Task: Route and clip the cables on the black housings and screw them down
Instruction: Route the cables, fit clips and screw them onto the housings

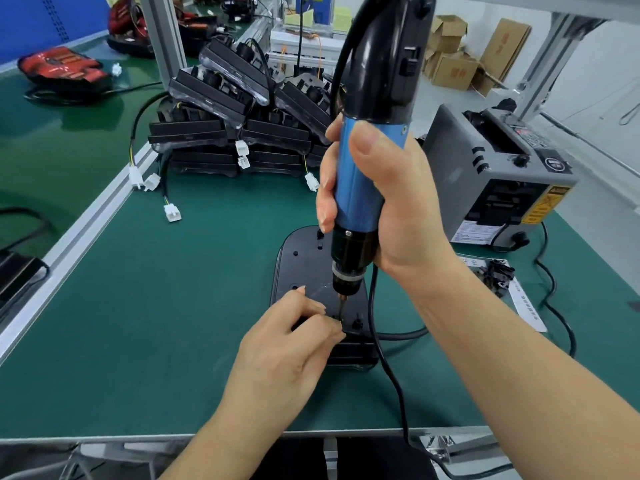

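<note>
- Head view: black housing (pixel 298 268) lies flat at lower centre; it looks rigid and light, likely to slide.
- Screwdriver (pixel 356 188) stands upright; right hand (pixel 398 220) wraps round its blue barrel.
- Left hand (pixel 280 348) fingers (pixel 323 329), curled, pinch the housing beside the bit tip; a good steadying hold.

Assembly workshop: green bench (pixel 166 306), stacked housings (pixel 188 130)

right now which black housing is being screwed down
The black housing nearest the person, lying flat and alone on the mat under the tip of the blue screwdriver. The others are stacked, tilted, in a pile behind it.
</note>
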A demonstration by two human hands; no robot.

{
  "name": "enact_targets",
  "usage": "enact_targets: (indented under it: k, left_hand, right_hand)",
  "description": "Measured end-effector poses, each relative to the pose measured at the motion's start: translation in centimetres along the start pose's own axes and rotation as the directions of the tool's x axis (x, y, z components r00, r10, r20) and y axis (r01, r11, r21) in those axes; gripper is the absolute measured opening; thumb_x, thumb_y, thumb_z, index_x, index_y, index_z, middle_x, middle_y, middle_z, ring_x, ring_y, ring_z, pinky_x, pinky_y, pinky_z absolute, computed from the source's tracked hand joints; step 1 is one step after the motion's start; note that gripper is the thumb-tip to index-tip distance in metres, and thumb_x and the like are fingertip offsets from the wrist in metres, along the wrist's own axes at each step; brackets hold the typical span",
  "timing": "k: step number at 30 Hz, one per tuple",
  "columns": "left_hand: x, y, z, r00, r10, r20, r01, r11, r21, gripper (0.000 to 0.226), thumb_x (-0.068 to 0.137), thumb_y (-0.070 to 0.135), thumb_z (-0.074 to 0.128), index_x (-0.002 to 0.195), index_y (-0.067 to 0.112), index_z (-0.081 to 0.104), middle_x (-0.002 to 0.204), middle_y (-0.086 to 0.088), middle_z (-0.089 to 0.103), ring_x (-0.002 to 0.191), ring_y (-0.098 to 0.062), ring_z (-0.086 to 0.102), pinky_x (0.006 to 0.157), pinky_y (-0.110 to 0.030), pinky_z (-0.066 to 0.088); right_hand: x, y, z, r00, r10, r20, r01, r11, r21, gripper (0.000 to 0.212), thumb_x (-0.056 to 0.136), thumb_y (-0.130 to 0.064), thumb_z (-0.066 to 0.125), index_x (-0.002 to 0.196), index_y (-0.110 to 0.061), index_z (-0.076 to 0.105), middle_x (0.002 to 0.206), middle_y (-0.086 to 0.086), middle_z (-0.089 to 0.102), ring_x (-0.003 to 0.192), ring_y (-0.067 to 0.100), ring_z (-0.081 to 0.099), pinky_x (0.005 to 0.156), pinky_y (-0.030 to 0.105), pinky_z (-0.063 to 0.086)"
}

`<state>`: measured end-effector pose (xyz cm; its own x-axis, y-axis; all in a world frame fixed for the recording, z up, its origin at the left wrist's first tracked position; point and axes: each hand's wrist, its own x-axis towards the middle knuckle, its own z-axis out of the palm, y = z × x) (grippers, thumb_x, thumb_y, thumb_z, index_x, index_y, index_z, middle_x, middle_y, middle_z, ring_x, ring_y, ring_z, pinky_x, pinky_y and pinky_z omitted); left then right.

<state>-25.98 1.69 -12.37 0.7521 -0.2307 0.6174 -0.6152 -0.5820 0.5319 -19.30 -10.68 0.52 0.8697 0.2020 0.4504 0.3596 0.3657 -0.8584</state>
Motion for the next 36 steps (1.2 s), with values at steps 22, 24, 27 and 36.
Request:
enact_targets:
  k: [22, 24, 27, 36]
  left_hand:
    - [0.4, 0.1, -0.8, 0.995, -0.013, 0.099, 0.011, 1.000, 0.015, 0.031, 0.089, 0.033, 0.050, 0.099, 0.015, 0.073, 0.088, 0.006, 0.055, 0.083, -0.011, 0.061, 0.099, -0.017, 0.040]
    - [0.4, 0.2, -0.8, 0.995, -0.010, 0.102, 0.009, 1.000, 0.015, 0.031, 0.089, 0.034, 0.050, 0.098, 0.015, 0.073, 0.088, 0.007, 0.055, 0.085, -0.012, 0.063, 0.096, -0.022, 0.044]
    - [0.4, 0.2, -0.7, 0.996, -0.008, 0.091, 0.007, 1.000, 0.011, 0.032, 0.088, 0.035, 0.050, 0.097, 0.016, 0.074, 0.089, 0.008, 0.055, 0.091, -0.012, 0.063, 0.094, -0.026, 0.045]
    - [0.4, 0.0, -0.5, 0.998, 0.015, 0.062, -0.014, 1.000, -0.015, 0.034, 0.087, 0.036, 0.050, 0.096, 0.014, 0.075, 0.088, 0.007, 0.054, 0.094, -0.006, 0.058, 0.097, -0.024, 0.044]
  right_hand:
    - [-3.9, -12.0, -14.3, 0.758, 0.096, -0.646, -0.316, 0.919, -0.234, 0.046, 0.075, -0.051, 0.068, 0.100, -0.015, 0.054, 0.069, -0.002, 0.055, 0.052, 0.012, 0.060, 0.052, 0.024, 0.054]
    - [-4.9, -12.7, -16.8, 0.685, 0.112, -0.720, -0.377, 0.900, -0.219, 0.038, 0.083, -0.047, 0.063, 0.099, -0.015, 0.052, 0.068, 0.000, 0.051, 0.046, 0.009, 0.058, 0.048, 0.023, 0.054]
    - [-6.2, -12.6, -20.6, 0.555, 0.122, -0.823, -0.448, 0.877, -0.172, 0.030, 0.085, -0.043, 0.064, 0.091, -0.016, 0.051, 0.070, 0.004, 0.048, 0.039, 0.010, 0.056, 0.044, 0.025, 0.054]
    - [-9.3, -6.6, -28.1, 0.260, 0.342, -0.903, -0.854, 0.518, -0.050, 0.045, 0.083, -0.035, 0.070, 0.107, -0.005, 0.045, 0.073, 0.020, 0.054, 0.042, 0.027, 0.059, 0.038, 0.031, 0.052]
